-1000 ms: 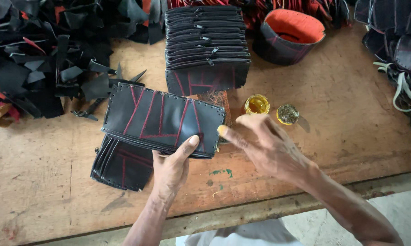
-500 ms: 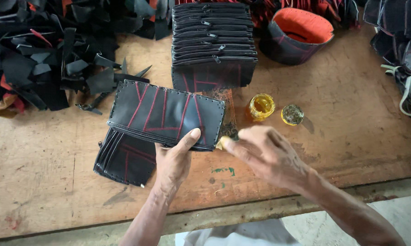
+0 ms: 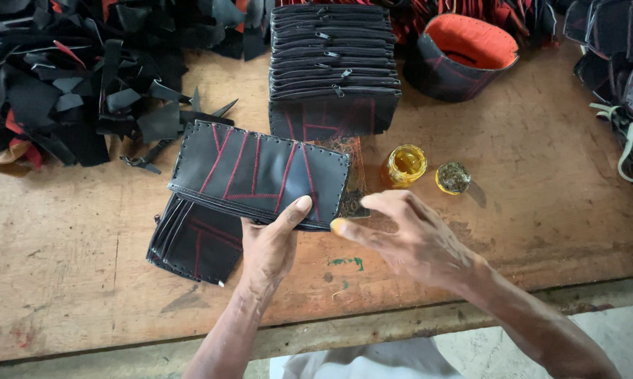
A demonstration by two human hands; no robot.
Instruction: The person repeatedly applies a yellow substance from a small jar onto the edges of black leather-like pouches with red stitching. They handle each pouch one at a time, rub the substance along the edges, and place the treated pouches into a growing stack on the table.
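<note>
Leather panel [image 3: 257,172], black with red stitching, sits mid-frame, lifted off the wooden surface [image 3: 85,281]. Left hand [image 3: 271,245] is clamped on its lower edge, thumb on top. Right hand [image 3: 411,235] hovers just beside it, fingers loose and gripping nothing, one fingertip yellow. Small open jar [image 3: 405,165] of yellow stuff and its lid [image 3: 454,177] stand to the right. Tall finished-looking stack [image 3: 334,67] at top centre, thin pile [image 3: 193,242] beneath the panel: plenty looks done, several left, I'd say.

Single head-worn view, looking steeply down, close over the wooden workbench [image 3: 541,210], facing its far edge
</note>
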